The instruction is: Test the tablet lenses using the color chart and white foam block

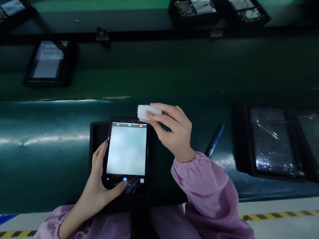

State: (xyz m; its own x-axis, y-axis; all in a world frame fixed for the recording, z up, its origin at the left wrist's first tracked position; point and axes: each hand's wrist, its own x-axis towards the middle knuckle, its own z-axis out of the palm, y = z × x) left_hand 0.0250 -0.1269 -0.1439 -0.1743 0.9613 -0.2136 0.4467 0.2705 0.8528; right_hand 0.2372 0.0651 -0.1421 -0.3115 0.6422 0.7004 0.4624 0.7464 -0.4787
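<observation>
A black tablet (126, 153) with a lit pale screen rests over a black tray (96, 132) on the dark green belt. My left hand (99, 186) grips the tablet's lower left edge, thumb lying on the bottom bezel near a blue on-screen button. My right hand (171, 131) pinches a small white block (145, 112), like a folded wipe or eraser, just above the tablet's top right corner. Both wrists wear pink sleeves.
A blue pen (214, 141) lies on the belt (50, 149) right of my hand. A film-wrapped tablet in a black tray (272, 142) sits at right, another (48, 61) at far left, more trays (194, 8) along the top. A yellow-black striped edge (279, 215) runs near me.
</observation>
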